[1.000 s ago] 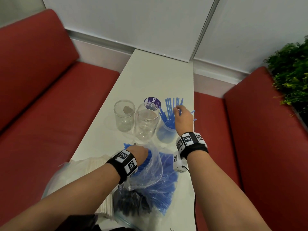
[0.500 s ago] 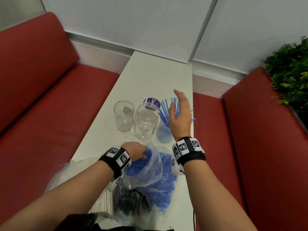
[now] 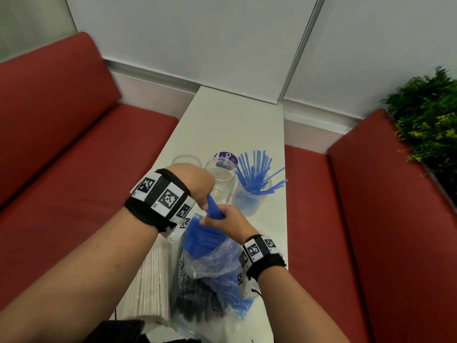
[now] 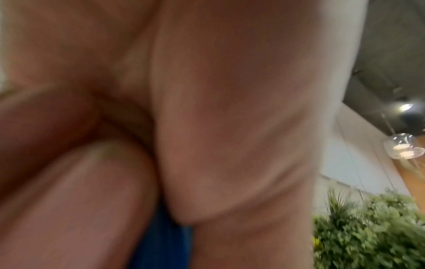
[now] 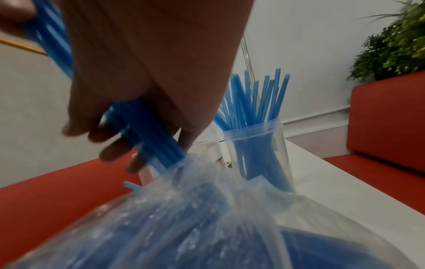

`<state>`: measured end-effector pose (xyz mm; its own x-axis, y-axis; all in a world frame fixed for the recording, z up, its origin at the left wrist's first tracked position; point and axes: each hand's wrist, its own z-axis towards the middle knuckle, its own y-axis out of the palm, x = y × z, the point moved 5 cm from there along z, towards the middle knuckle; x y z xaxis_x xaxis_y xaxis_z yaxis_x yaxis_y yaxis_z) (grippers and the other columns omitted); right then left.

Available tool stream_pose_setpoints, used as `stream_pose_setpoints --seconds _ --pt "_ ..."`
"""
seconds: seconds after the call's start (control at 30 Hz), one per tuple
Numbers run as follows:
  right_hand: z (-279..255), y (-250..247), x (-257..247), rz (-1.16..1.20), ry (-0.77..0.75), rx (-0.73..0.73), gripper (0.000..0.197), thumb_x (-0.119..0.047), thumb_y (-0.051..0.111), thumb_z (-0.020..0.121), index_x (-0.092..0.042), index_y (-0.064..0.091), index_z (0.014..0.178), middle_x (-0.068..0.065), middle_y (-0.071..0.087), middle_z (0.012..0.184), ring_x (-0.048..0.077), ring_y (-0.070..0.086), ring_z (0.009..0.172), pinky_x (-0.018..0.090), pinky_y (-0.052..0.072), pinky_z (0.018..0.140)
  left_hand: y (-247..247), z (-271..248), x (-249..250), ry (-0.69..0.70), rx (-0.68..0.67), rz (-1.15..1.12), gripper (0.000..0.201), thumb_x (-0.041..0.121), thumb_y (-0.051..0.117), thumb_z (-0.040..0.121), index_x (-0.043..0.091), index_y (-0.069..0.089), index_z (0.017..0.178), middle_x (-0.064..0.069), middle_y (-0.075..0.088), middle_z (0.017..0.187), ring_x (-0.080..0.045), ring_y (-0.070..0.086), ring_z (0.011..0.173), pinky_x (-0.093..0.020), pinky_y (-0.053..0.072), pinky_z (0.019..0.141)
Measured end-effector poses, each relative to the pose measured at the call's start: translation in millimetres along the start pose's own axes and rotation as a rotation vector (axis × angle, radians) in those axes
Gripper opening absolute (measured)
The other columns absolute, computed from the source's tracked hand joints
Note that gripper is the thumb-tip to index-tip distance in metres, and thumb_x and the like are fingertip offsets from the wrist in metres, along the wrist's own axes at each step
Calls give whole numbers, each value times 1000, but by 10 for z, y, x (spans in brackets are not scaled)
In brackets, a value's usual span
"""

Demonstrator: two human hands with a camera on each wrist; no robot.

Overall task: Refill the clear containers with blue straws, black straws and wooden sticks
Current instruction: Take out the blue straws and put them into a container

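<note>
Purple round label (image 3: 225, 158) behind middle clear container: "Cla…", remainder unreadable

straws (image 3: 214, 212): blue
bench (image 3: 74, 154): red
table (image 3: 230, 129): white
wristbands (image 3: 160, 196): black, black-and-white square markers

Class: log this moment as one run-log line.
left hand: grips blue straw bundle | right hand: grips same bundle | plastic bag: bundle partly out
</note>
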<state>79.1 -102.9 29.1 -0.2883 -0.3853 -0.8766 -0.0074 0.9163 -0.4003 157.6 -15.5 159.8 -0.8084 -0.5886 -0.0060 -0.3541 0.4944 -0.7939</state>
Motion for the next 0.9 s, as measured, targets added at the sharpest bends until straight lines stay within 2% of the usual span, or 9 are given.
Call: stream_pose_setpoints --seconds 0.1,0.2,0.3,0.43,0.5,0.6,0.7,0.8,0.9 --pt "-43 -15 -87 108 -40 154 29 -30 74 93 -23 61 68 -4 63 61 6 56 57 21 45 65 -332 -162 52 106 298 -146 42 60 61 85 19 70 91 4 67 70 -10 60 62 -26 43 57" --pt "-87 -76 -242 180 -97 215 38 -31 73 94 -16 54 64 5 56 58 11 50 52 20 45 60 -546 -271 150 215 619 -318 54 67 48 89 18 71 83 0 68 76 -16 63 72 -36 50 68" --pt "-79 -125 -386 266 -110 227 39 -31 76 92 -12 51 68 3 49 57 12 45 50 24 42 56 -515 -264 278 299 677 -519 44 58 48 95 23 73 86 6 70 80 -12 66 77 -39 53 79" --pt "-168 -340 -563 369 -134 285 39 -30 76 92 -16 49 67 -5 44 53 13 41 50 27 41 56 -549 -345 120 503 946 -1223 35 46 46 100 23 71 108 4 73 100 -11 68 98 -30 52 92" --pt "-246 -530 -738 467 -185 349 37 -33 78 90 -19 51 68 -4 44 55 14 42 50 27 42 54 -455 -249 -89 419 997 -1607 42 40 41 103 11 70 107 -8 73 98 -19 69 95 -37 53 94" --pt "-309 -781 -1076 647 -305 394 37 -38 81 86 -28 55 62 -3 45 54 17 42 48 29 42 53 -11 116 -74 133 497 -1735 56 44 36 104 -3 66 112 -21 70 106 -33 67 100 -50 48 101" --pt "-314 -882 -1285 735 -399 370 41 -38 81 86 -27 51 62 -1 45 56 18 42 50 30 44 57 439 269 238 136 -76 -1937 77 61 31 98 -8 62 113 -25 66 111 -40 64 107 -48 52 95" --pt "-311 -786 -1255 716 -362 384 38 -38 82 85 -28 52 63 0 46 56 17 44 52 28 45 57 505 330 451 217 -232 -2441 45 40 42 103 0 64 102 -17 66 94 -30 68 90 -40 57 86" --pt "-318 -735 -1188 723 -334 406 36 -36 81 86 -30 54 62 0 45 56 17 43 52 27 44 55 521 357 522 129 -203 -2456 24 23 50 98 4 61 88 -8 60 71 -17 64 61 -24 57 48"
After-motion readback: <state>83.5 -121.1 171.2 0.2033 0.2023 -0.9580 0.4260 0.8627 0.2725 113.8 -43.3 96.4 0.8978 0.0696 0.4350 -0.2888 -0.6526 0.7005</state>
